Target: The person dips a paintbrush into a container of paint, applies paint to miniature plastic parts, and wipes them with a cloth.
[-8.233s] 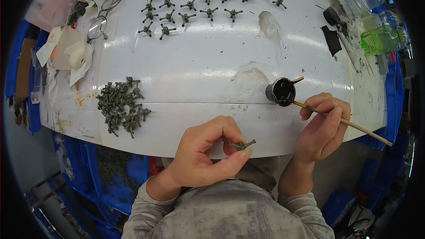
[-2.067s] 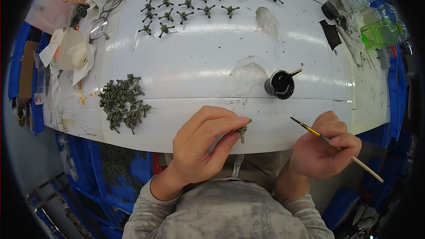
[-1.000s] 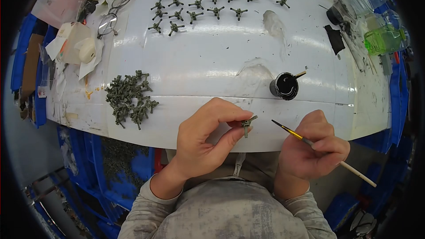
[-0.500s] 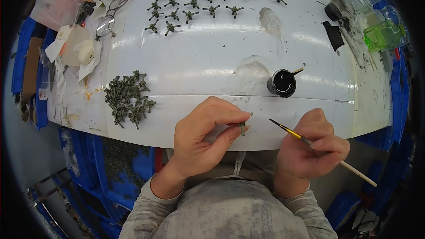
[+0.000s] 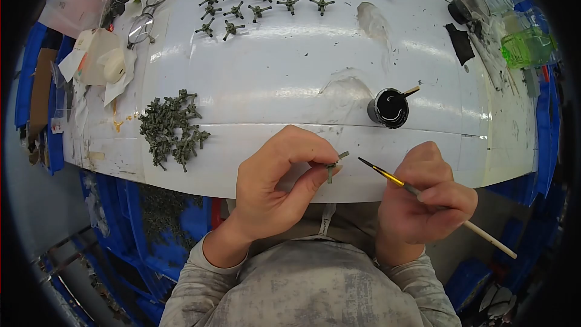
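peering in from afar through the head camera, i find a small dark-green piece [image 5: 330,172] just below and right of the frame's centre. the left hand [image 5: 272,184] pinches it between thumb and forefinger, those two parted only by the piece, whose ends poke out past them. just to its right, apart from it, is the dark tip of a thin paintbrush [image 5: 393,179]. the right hand [image 5: 431,197] is curled closely around that brush, which slants toward the upper left.

i judge a slip of the pinch likeliest to go wrong: so little of the piece is gripped that a firm nudge from the brush could twist it loose. a shaky or overloaded tip could also smear the wrong spot or the left thumb; i cannot tell how much it carries.

farther out, above the right hand, stands a pot [image 5: 373,111] of black liquid [image 5: 396,108] with a stick [image 5: 412,91] jutting over its rim. a careless knock there could spill it across the white table [image 5: 266,79], perhaps reaching the heap of similar pieces [image 5: 172,127] at left of frame.
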Demonstrator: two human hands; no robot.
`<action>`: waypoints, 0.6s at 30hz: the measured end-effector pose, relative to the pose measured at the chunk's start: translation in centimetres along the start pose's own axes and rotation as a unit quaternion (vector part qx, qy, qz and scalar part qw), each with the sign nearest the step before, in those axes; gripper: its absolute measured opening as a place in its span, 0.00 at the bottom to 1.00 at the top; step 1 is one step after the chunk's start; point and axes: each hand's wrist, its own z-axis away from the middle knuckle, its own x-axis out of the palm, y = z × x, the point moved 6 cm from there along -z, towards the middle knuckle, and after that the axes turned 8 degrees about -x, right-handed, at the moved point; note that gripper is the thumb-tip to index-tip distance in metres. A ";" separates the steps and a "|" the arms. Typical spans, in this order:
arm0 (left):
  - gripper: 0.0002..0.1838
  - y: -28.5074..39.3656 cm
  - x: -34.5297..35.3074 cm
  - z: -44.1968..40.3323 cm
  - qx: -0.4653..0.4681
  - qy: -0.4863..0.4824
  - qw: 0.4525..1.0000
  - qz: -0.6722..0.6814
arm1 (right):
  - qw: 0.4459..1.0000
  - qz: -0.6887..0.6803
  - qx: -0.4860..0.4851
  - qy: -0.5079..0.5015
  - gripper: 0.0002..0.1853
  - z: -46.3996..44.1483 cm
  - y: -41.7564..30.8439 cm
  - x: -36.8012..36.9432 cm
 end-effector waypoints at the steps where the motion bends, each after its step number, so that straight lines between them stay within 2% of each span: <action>1: 0.16 -0.1 0.0 0.1 -0.003 0.000 1.000 0.001 | 1.000 0.000 0.003 -0.001 0.19 0.1 0.0 0.0; 18: 0.14 -0.1 -0.2 0.0 -0.031 -0.013 0.997 0.072 | 0.999 0.021 -0.016 -0.024 0.20 0.0 -0.1 0.6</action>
